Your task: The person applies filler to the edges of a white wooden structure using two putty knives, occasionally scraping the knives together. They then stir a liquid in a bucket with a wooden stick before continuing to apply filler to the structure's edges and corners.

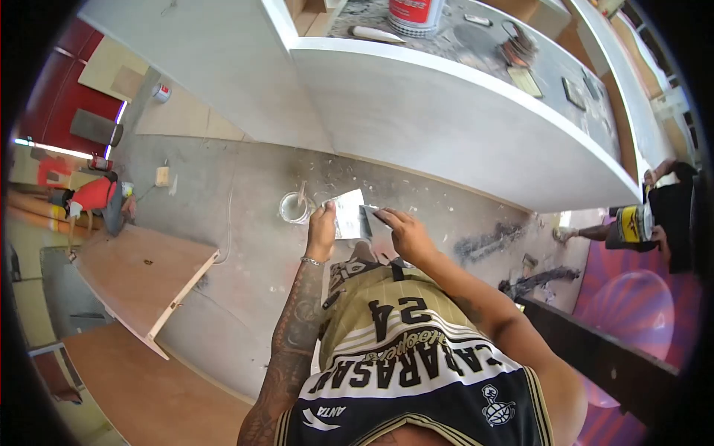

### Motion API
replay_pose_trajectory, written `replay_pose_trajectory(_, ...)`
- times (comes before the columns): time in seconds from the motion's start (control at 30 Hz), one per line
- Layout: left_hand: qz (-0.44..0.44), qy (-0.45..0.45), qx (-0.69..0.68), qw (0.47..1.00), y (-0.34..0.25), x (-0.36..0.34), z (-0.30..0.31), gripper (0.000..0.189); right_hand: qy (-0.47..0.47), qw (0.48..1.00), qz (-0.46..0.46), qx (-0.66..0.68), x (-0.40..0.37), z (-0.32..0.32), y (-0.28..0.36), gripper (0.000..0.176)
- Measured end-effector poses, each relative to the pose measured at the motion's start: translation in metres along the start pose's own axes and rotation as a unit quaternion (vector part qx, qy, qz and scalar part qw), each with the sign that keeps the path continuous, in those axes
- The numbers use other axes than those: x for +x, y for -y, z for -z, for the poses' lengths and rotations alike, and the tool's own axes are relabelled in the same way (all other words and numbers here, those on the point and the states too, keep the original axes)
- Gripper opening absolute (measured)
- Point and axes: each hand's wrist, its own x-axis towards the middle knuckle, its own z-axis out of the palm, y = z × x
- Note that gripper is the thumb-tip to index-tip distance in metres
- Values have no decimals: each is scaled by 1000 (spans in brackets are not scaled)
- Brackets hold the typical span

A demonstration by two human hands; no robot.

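Observation:
My left hand [321, 232] is closed on the edge of a flat white board [348, 212], which looks smeared with pale paste. Pinched in my right hand [407, 234] is a putty knife [367, 221], its dark, wide blade touching or just over the board's right side. Both hands are in front of my waist, above the floor. Just beyond my left hand, an open tub [294, 208] of whitish stuff stands on the floor with a stick in it.
A long white cabinet [446, 126] spans the top; a red-labelled can [415, 15] and tools lie on it. Brown wooden panels [141, 267] lie at left. One person [97, 197] bends at far left; another, at right, is beside a yellow-labelled can [634, 224]. A dark beam [595, 349] lies right.

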Motion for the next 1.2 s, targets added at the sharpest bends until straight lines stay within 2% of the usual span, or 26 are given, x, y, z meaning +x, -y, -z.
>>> replay_pose_trajectory(0.07, -11, 18, -16, 1000, 16, -15, -10, 41, -29, 999, 16, 17, -33, 21, 19, 55)
replay_pose_trajectory(0.1, 4, 17, 81, 997, 25, -20, -12, 43, -19, 999, 38, 10, -53, 27, 28, 56)
replay_pose_trajectory(0.13, -23, 8, 23, 999, 11, -46, -40, 46, -14, 999, 38, 16, -69, 27, 31, 56)
replay_pose_trajectory(0.2, -133, 49, 273, 951, 33, -56, -45, 39, -20, 999, 5, 29, -96, 16, 15, 57)
replay_pose_trajectory(0.23, -92, 34, 261, 960, 39, -62, -48, 37, -25, 999, -28, 35, -110, 7, -1, 58)
replay_pose_trajectory(0.27, -115, 37, 263, 957, 51, -60, -41, 37, -42, 997, -53, 27, -123, 7, -9, 55)
replay_pose_trajectory(0.33, 53, 54, -44, 996, 33, -86, -59, 39, -71, 991, -109, 13, -142, 11, -13, 51)
replay_pose_trajectory(0.43, -35, 43, 123, 991, 44, -97, -63, 37, -87, 996, 5, 25, -168, 29, 20, 50)
replay_pose_trajectory(0.47, -23, 77, 156, 985, 52, -101, -64, 37, -63, 997, 51, 13, -173, 42, 35, 50)
replay_pose_trajectory(0.53, -1, 147, 224, 963, 60, -99, -62, 38, -107, 993, 41, -15, -182, 24, 19, 46)
replay_pose_trajectory(0.57, 9, 156, 277, 948, 62, -97, -58, 37, -110, 994, -16, 6, -188, 16, 5, 45)
replay_pose_trajectory(0.63, 76, 146, 85, 983, 18, -131, -74, 36, -110, 986, -118, 46, -198, 4, -38, 43)
replay_pose_trajectory(0.67, 107, 142, -11, 984, -2, -142, -79, 35, -152, 976, -147, 47, -207, -10, -68, 41)
replay_pose_trajectory(0.7, 89, 145, 28, 985, 0, -142, -72, 33, -197, 963, -177, 47, -213, -20, -92, 39)
replay_pose_trajectory(0.73, 27, 128, 166, 977, -3, -139, -70, 33, -223, 915, -248, 225, -209, -13, -98, 33)
replay_pose_trajectory(0.77, -34, 105, 300, 948, -2, -140, -67, 33, -235, 832, -309, 397, -212, -7, -101, 27)
replay_pose_trajectory(0.8, -93, 80, 428, 895, 1, -141, -62, 34, -236, 714, -356, 555, -214, 0, -97, 21)
replay_pose_trajectory(0.87, -235, -2, 458, 858, 16, -144, -69, 36, -250, 516, -382, 725, -198, 32, -60, 13)
replay_pose_trajectory(0.9, -262, 5, 422, 868, -1, -179, -98, 38, -243, 457, -402, 755, -192, 47, -43, 21)
replay_pose_trajectory(0.93, -283, 8, 383, 879, -8, -200, -115, 40, -167, 346, -381, 841, -190, 47, -43, 27)
replay_pose_trajectory(1.0, -497, 122, 434, 741, -5, -204, -123, 44, -42, 254, -255, 932, -184, 19, -55, 29)
replay_pose_trajectory(1.03, -588, 169, 445, 653, -1, -208, -126, 46, -46, 271, -340, 899, -179, 15, -49, 28)
replay_pose_trajectory(1.07, -572, 180, 434, 672, 4, -212, -131, 48, -49, 287, -423, 858, -175, 9, -40, 29)
replay_pose_trajectory(1.13, -541, 205, 408, 707, 15, -217, -148, 51, 33, 331, -446, 831, -179, -1, -18, 35)
replay_pose_trajectory(1.17, -541, 170, 412, 713, 29, -205, -148, 49, 71, 329, -394, 856, -188, -7, -18, 34)
replay_pose_trajectory(1.2, -443, 135, 415, 783, 49, -187, -141, 49, 108, 326, -339, 876, -197, -9, -18, 34)
